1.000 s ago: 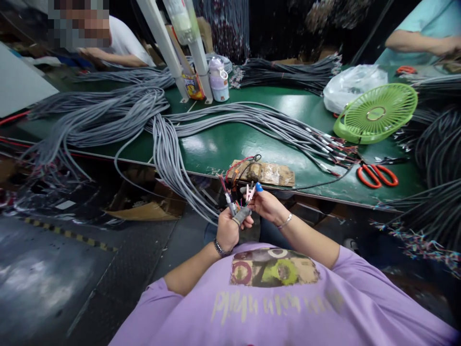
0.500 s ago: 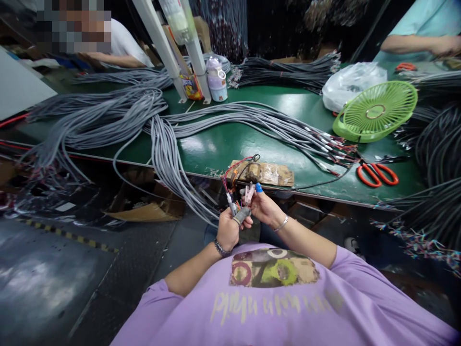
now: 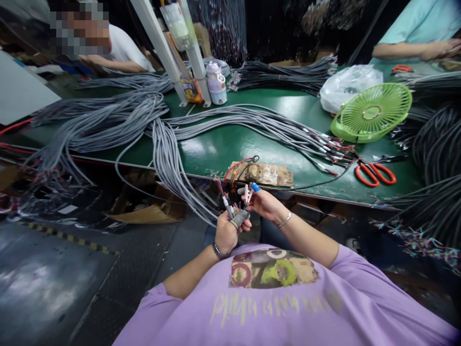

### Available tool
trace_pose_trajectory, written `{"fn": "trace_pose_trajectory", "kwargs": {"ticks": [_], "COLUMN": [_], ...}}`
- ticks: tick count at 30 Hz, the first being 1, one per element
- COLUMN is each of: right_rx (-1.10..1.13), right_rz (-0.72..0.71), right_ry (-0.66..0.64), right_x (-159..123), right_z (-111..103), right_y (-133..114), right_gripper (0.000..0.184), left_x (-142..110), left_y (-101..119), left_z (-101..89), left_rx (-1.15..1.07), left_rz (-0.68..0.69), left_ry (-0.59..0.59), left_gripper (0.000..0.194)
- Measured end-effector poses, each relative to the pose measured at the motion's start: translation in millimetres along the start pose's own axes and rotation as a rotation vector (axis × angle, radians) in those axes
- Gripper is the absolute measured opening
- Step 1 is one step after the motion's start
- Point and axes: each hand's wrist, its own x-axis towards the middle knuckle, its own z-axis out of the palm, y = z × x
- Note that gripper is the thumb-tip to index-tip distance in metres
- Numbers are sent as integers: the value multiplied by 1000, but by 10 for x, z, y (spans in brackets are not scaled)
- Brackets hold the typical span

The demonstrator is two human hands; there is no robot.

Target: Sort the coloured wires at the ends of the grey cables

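My left hand point(image 3: 226, 234) is closed around the ends of grey cables point(image 3: 194, 199) that hang off the table edge; a grey cover wraps its thumb. From one cable end point(image 3: 228, 207) in this grip, thin coloured wires fan out. Close on its right, my right hand point(image 3: 266, 206) is closed in a pinch, with a blue cover on one fingertip. At its fingers shows a small pale pink pronged piece point(image 3: 247, 194), whose kind I cannot make out. Behind the hands, a worn wooden block point(image 3: 275, 174) with red and black leads lies at the table edge.
Orange-handled scissors point(image 3: 374, 174), a green fan point(image 3: 372, 113) and a plastic bag point(image 3: 351, 84) are on the right of the green table point(image 3: 205, 149). Grey cable bundles point(image 3: 118, 117) spread over the left. A bottle point(image 3: 216, 84) stands by the post. Two co-workers sit across.
My right hand has drawn slightly down, and the wires by my left hand have shifted a little left, away from the leads at the block. The view has shifted slightly.
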Motion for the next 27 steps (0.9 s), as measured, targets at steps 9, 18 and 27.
{"fn": "trace_pose_trajectory", "kwargs": {"ticks": [9,18,27], "right_rx": [-211,-773,-611], "right_rz": [14,-205,-182], "right_ry": [22,-117,110], "right_x": [-341,-271,-319], "right_z": [-76,-49,-81], "right_y": [111,74,223], "right_gripper": [40,31,40], "left_x": [13,26,61], "left_y": [-159,-205,-183], "left_z": [-101,-182,-189], "left_rx": [132,297,153], "left_rz": [53,-170,-104], "left_ry": [27,-229,-24], "left_gripper": [30,25,28]}}
